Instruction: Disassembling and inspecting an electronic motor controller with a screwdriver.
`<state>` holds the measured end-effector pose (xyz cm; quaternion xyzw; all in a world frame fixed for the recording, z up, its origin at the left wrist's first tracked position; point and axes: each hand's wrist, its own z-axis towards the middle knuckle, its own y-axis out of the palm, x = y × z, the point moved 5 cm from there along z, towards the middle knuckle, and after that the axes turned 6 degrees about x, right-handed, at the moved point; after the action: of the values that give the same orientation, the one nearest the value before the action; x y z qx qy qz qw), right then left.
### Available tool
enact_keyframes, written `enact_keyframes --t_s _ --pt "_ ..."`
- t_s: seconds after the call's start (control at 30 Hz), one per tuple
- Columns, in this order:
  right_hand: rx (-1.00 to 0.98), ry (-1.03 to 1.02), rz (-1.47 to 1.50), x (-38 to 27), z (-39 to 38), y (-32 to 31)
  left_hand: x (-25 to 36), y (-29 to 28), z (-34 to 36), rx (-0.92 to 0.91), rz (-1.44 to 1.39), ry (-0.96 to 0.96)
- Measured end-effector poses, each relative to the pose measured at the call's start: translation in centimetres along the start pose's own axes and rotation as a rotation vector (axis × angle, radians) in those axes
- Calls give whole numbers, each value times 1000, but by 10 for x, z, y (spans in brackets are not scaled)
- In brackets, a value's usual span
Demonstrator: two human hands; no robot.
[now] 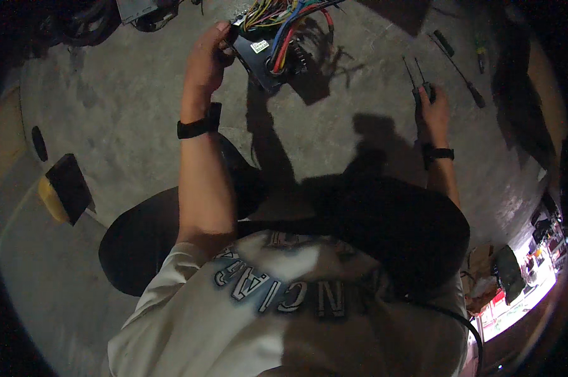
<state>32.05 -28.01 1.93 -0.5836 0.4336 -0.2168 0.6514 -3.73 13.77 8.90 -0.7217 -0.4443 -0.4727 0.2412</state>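
Left hand (207,55) grips the black wired box (265,60) far-centre above the floor, right hand (432,107) closes on pliers (420,85) far right; keep box steady w/ firm grip, bring pliers up slow.

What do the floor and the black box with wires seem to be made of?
Floor: likely bare concrete, grey, matte and mottled with stains. Box in the left hand: probably black metal or plastic, with a smooth, slightly shiny face. Wires: bright, glossy plastic insulation in several colours.
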Motion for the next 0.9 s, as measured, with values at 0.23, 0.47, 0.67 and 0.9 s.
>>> enact_keyframes --t_s 0.23,0.47,0.67,0.9 --pt "41 -9 -11 -5 -8 2 21 5 -8 78 40 62" --pt "12 119 198 7 -10 2 11 -18 4 24 12 -70" --pt "-6 -53 -100 30 -7 4 16 -14 21 -30 147 -159" --pt "-35 -96 -85 38 10 0 23 1 15 -7 92 -109"
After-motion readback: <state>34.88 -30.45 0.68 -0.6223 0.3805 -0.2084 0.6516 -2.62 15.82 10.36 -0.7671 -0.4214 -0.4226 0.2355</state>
